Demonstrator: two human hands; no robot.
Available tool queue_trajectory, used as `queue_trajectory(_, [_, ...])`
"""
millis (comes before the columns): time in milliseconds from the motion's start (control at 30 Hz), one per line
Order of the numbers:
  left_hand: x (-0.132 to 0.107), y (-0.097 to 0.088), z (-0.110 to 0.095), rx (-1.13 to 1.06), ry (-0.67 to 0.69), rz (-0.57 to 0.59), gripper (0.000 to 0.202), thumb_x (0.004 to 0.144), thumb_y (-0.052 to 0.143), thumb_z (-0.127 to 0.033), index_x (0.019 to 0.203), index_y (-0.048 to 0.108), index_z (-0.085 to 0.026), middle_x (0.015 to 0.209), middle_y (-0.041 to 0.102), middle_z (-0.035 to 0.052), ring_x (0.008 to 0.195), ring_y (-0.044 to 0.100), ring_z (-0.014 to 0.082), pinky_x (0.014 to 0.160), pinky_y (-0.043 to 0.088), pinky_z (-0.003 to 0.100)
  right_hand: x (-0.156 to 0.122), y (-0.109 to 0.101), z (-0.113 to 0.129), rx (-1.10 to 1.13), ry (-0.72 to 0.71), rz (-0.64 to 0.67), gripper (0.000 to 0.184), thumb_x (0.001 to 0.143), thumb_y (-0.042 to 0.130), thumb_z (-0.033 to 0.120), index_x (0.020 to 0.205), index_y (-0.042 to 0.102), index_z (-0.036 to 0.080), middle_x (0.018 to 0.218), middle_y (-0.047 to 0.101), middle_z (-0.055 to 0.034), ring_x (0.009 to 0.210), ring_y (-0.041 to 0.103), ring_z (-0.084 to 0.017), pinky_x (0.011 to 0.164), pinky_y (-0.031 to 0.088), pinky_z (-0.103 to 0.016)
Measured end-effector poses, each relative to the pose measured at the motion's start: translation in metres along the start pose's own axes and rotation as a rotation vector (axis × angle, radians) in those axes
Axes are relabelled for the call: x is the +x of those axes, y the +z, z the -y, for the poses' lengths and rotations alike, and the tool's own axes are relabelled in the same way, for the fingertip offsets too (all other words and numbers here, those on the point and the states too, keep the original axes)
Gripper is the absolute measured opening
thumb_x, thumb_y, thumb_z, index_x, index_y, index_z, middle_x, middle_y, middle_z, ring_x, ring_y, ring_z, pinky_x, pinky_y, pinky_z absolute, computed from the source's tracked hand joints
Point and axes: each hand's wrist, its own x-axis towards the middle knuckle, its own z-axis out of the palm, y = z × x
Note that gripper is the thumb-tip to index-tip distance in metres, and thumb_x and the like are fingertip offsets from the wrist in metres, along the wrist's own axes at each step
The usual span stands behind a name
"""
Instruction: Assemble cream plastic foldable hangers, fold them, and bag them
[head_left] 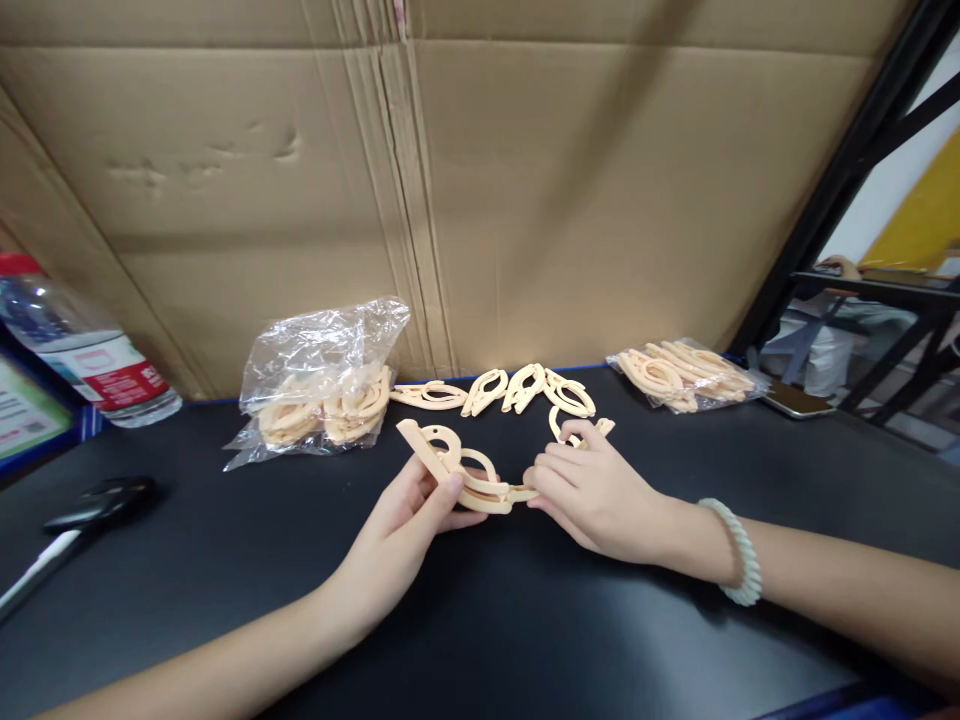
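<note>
In the middle of the head view I hold a beige plastic folding hanger [487, 487], folded up with its curved parts bunched together. My left hand [405, 520] grips its left part between thumb and fingers. My right hand [600, 490] is closed on the narrow piece at its right end; the fingertips there are partly hidden. Another beige hanger [556, 425] lies just behind my right hand, which partly covers it. Farther back, several more folded hangers [523, 388] lie in a row on the black table [465, 620].
A clear plastic bag [322, 340] of hangers stands back left, and another bag [682, 378] lies back right beside a phone-like flat object [796, 400]. A bottle [112, 370] and a black object with a white cable [101, 503] are at left. Cardboard [562, 200] walls the back.
</note>
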Motion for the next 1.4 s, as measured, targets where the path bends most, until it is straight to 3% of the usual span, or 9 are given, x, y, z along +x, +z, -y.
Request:
queue_trajectory(200, [0.002, 0.0, 0.0, 0.032, -0.037, 0.001, 0.03, 0.087, 0.066, -0.043, 0.1, 0.057, -0.017, 0.091, 0.071, 0.0045, 0.089, 0.072, 0.0224, 0.08, 0.06, 0.032, 0.003, -0.005, 0.005, -0.154, -0.106, 0.029, 0.031, 0.093, 0.035, 0.003, 0.078, 0.059, 0.015, 0.065, 0.053, -0.0004, 0.062, 0.04, -0.015, 0.07, 0.027, -0.034])
queue_trajectory(400, [0.001, 0.002, -0.003, 0.03, -0.058, -0.01, 0.034, 0.082, 0.071, -0.045, 0.095, 0.056, -0.017, 0.082, 0.073, 0.0031, 0.079, 0.073, 0.0208, 0.075, 0.061, 0.031, 0.003, -0.01, 0.006, -0.184, -0.176, -0.048, 0.033, 0.096, 0.037, 0.006, 0.079, 0.062, 0.016, 0.064, 0.052, 0.0002, 0.062, 0.039, -0.015, 0.069, 0.029, -0.034])
queue_trajectory(600, [0.001, 0.001, -0.005, 0.041, -0.068, 0.015, 0.032, 0.085, 0.068, -0.041, 0.098, 0.054, -0.016, 0.084, 0.076, 0.0056, 0.081, 0.075, 0.0221, 0.073, 0.061, 0.029, 0.004, -0.012, 0.006, -0.189, -0.201, -0.08, 0.032, 0.097, 0.039, 0.007, 0.078, 0.062, 0.017, 0.062, 0.052, 0.0013, 0.061, 0.039, -0.014, 0.069, 0.03, -0.033])
queue_trajectory(900, [0.004, -0.001, -0.004, 0.048, -0.072, 0.017, 0.028, 0.083, 0.07, -0.039, 0.093, 0.057, -0.017, 0.08, 0.072, 0.0018, 0.077, 0.074, 0.0206, 0.068, 0.062, 0.028, 0.004, -0.012, 0.008, -0.212, -0.223, -0.114, 0.028, 0.097, 0.044, 0.009, 0.077, 0.062, 0.018, 0.06, 0.051, 0.0025, 0.061, 0.041, -0.013, 0.072, 0.033, -0.033])
queue_trajectory(1067, [0.005, -0.003, -0.006, -0.005, -0.142, 0.008, 0.027, 0.089, 0.063, -0.043, 0.09, 0.057, -0.016, 0.07, 0.072, 0.003, 0.064, 0.072, 0.0164, 0.06, 0.059, 0.023, 0.005, -0.015, 0.008, -0.241, -0.296, -0.151, 0.023, 0.094, 0.052, 0.012, 0.073, 0.06, 0.02, 0.06, 0.054, 0.0028, 0.058, 0.043, -0.013, 0.064, 0.032, -0.032])
queue_trajectory(1200, [0.006, -0.005, -0.009, -0.063, -0.15, -0.011, 0.028, 0.086, 0.066, -0.043, 0.092, 0.057, -0.016, 0.071, 0.074, 0.0039, 0.067, 0.072, 0.0174, 0.064, 0.059, 0.025, 0.003, -0.014, 0.005, -0.164, -0.267, -0.154, 0.022, 0.095, 0.05, 0.012, 0.076, 0.06, 0.017, 0.062, 0.058, 0.0019, 0.056, 0.047, -0.013, 0.061, 0.03, -0.033])
queue_trajectory(1300, [0.006, -0.004, -0.009, -0.086, -0.148, -0.027, 0.029, 0.085, 0.067, -0.041, 0.095, 0.058, -0.016, 0.077, 0.076, 0.0069, 0.071, 0.073, 0.019, 0.063, 0.059, 0.025, 0.001, -0.011, 0.002, -0.115, -0.216, -0.164, 0.017, 0.096, 0.047, 0.01, 0.099, 0.063, 0.016, 0.072, 0.066, 0.0001, 0.078, 0.06, -0.016, 0.074, 0.036, -0.036])
queue_trajectory(1400, [0.006, -0.004, -0.009, -0.114, -0.146, -0.049, 0.027, 0.085, 0.067, -0.039, 0.094, 0.058, -0.016, 0.075, 0.076, 0.0069, 0.069, 0.074, 0.0189, 0.058, 0.057, 0.022, -0.003, -0.007, -0.001, -0.048, -0.137, -0.159, 0.019, 0.093, 0.05, 0.007, 0.102, 0.062, 0.018, 0.094, 0.072, -0.003, 0.111, 0.058, -0.022, 0.096, 0.034, -0.045])
